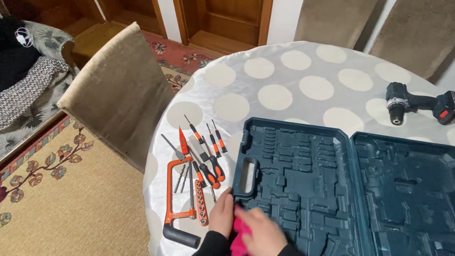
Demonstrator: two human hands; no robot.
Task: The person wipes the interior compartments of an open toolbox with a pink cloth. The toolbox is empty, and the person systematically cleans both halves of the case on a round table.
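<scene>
keep your left hand [222,215] flat bracing the open dark teal moulded plastic tool case [310,191] while your right hand [261,237], fingers closed on the bright pink cloth [240,240], works into each recess.

round table [299,79] | open tool case [399,194] | drill [421,104] | screwdrivers [208,154] | hacksaw [175,206]

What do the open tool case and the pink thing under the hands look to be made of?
The tool case looks like moulded hard plastic, dark teal and matte, judging by its shaped recesses and built-in handle. The pink thing, under the right hand and beside the left hand, seems soft cloth, since it bunches up; its exact fabric is unclear.
</scene>
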